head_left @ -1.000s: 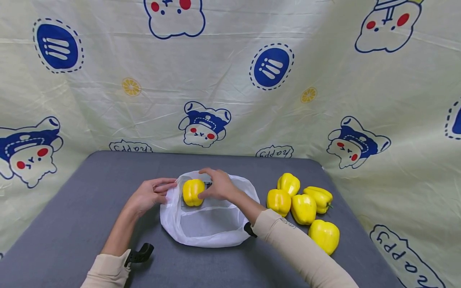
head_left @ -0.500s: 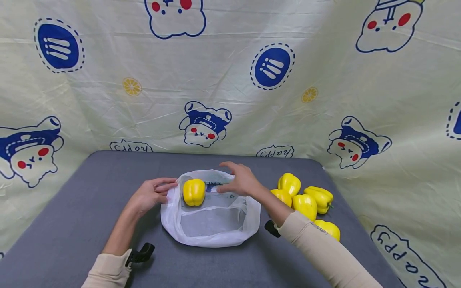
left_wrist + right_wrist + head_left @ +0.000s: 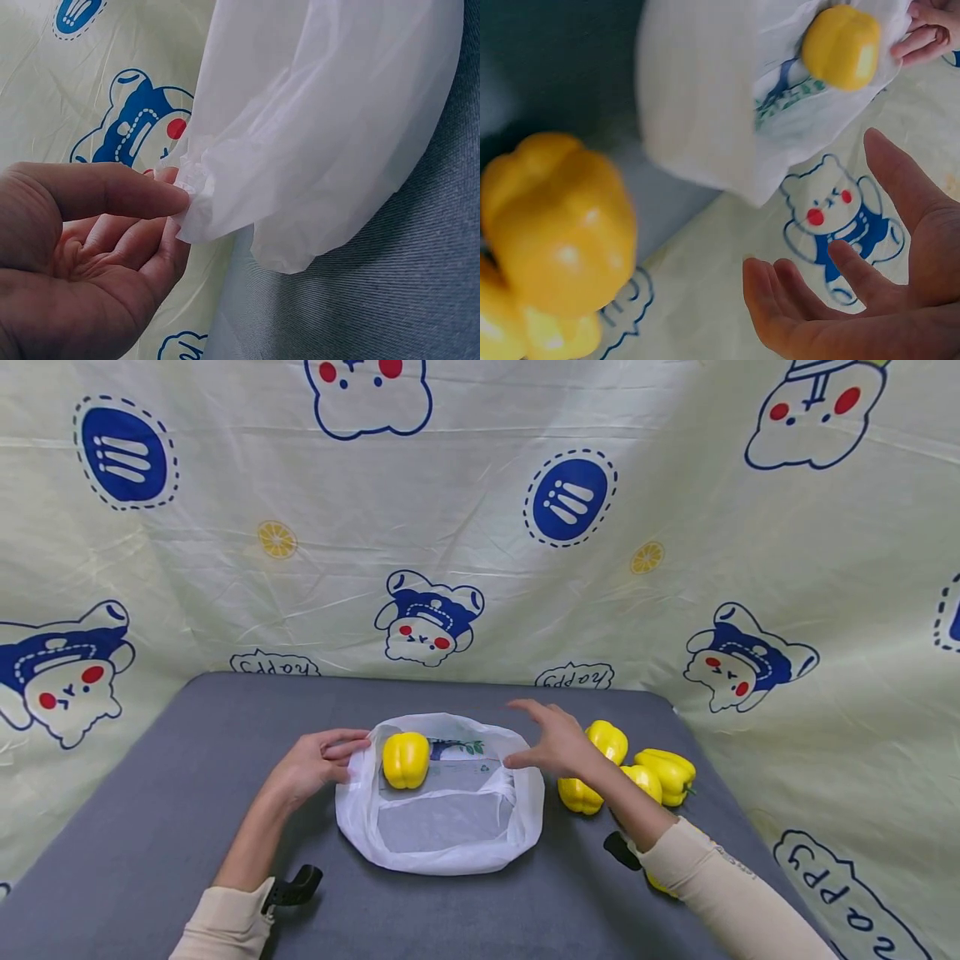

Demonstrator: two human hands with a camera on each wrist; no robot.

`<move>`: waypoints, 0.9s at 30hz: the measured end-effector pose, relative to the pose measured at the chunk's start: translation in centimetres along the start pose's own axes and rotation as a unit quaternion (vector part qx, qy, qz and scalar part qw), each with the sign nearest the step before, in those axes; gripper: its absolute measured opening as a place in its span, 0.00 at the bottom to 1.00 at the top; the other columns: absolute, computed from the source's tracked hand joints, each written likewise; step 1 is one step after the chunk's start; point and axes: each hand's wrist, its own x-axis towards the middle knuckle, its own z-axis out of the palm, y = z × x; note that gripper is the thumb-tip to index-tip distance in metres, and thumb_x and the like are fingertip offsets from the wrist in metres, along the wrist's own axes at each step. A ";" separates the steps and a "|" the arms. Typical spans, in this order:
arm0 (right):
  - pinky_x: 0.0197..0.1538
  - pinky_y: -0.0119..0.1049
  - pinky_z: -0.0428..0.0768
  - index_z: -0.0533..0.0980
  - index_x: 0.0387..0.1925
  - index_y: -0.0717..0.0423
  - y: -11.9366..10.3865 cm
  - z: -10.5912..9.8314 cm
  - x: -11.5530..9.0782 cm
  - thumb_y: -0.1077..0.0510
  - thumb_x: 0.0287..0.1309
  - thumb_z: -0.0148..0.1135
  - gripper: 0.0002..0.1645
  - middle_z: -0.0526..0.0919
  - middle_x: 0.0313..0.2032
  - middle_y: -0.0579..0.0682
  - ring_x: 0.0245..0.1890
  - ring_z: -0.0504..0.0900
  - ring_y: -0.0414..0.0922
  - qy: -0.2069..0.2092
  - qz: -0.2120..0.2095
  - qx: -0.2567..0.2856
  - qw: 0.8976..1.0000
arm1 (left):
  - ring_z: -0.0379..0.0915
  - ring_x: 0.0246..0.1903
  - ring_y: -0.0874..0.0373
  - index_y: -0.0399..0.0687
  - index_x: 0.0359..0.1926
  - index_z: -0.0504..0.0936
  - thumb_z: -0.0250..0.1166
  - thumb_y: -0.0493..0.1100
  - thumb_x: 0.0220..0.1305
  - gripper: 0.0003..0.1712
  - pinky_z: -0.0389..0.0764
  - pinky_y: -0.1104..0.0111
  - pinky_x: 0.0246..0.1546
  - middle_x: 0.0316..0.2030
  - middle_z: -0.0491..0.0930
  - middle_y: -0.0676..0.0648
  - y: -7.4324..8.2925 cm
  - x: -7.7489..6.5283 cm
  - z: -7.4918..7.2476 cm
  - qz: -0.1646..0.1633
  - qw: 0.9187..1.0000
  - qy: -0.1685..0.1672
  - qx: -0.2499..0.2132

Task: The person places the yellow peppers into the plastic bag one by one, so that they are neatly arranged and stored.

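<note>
A white plastic bag (image 3: 352, 827) lies on the grey table with its mouth spread wide. Inside it, toward the far left, sits one yellow bell pepper (image 3: 406, 760). My left hand (image 3: 306, 768) pinches the bag's left rim between thumb and fingers, as the left wrist view shows at the crumpled bag edge (image 3: 217, 202). Just past the bag's right rim hovers my right hand (image 3: 558, 742), fingers spread and holding nothing. Several more yellow bell peppers (image 3: 666, 774) lie to the right, partly hidden behind the right hand and forearm.
The grey table (image 3: 225, 727) ends at a pale cloth backdrop (image 3: 480, 527) with printed cartoon bears. In the right wrist view, a nearby yellow pepper (image 3: 562, 225) stands close to the bag's right side. A black wrist strap (image 3: 296, 887) sticks out from the left sleeve.
My right hand has let go of the pepper inside the bag and moved right, out over the bag's rim toward the other peppers. The left hand has stayed on the rim.
</note>
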 end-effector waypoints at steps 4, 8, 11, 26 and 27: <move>0.62 0.66 0.73 0.65 0.74 0.45 1.6 -0.5 -0.8 0.47 0.48 0.78 0.52 0.69 0.71 0.59 0.68 0.67 0.64 0.004 0.009 -0.007 1.000 | 0.68 0.70 0.44 0.43 0.71 0.72 0.62 0.23 0.60 0.37 0.80 0.58 0.59 0.67 0.75 0.43 0.1 0.0 0.0 0.000 1.000 -0.002 0.002; 0.61 0.65 0.74 0.65 0.73 0.47 3.0 -1.0 -1.7 0.47 0.48 0.79 0.52 0.70 0.70 0.60 0.66 0.69 0.63 0.008 0.001 -0.011 1.000 | 0.68 0.70 0.43 0.42 0.70 0.72 0.62 0.23 0.60 0.36 0.79 0.58 0.59 0.67 0.75 0.42 0.1 0.0 0.1 -0.002 1.000 -0.002 0.003; 0.59 0.65 0.75 0.66 0.73 0.50 4.0 -1.4 -2.3 0.48 0.47 0.79 0.52 0.73 0.68 0.62 0.64 0.70 0.64 0.015 -0.007 -0.018 1.000 | 0.68 0.70 0.43 0.43 0.70 0.72 0.62 0.23 0.60 0.37 0.80 0.59 0.59 0.67 0.76 0.42 0.1 0.0 0.2 -0.004 1.000 0.000 0.002; 0.61 0.72 0.67 0.68 0.71 0.54 7.6 -1.8 -3.9 0.52 0.42 0.82 0.53 0.71 0.66 0.69 0.64 0.66 0.72 0.002 0.039 -0.049 0.998 | 0.68 0.70 0.44 0.42 0.70 0.73 0.63 0.23 0.58 0.37 0.81 0.60 0.58 0.66 0.76 0.42 0.1 0.2 0.1 -0.004 1.000 0.003 -0.002; 0.61 0.72 0.66 0.68 0.71 0.54 7.7 -1.7 -3.9 0.52 0.41 0.82 0.53 0.72 0.66 0.69 0.64 0.66 0.71 0.001 0.042 -0.052 0.998 | 0.68 0.70 0.44 0.42 0.70 0.73 0.63 0.23 0.58 0.37 0.81 0.60 0.58 0.66 0.76 0.42 0.1 0.2 0.1 -0.003 1.000 0.002 -0.001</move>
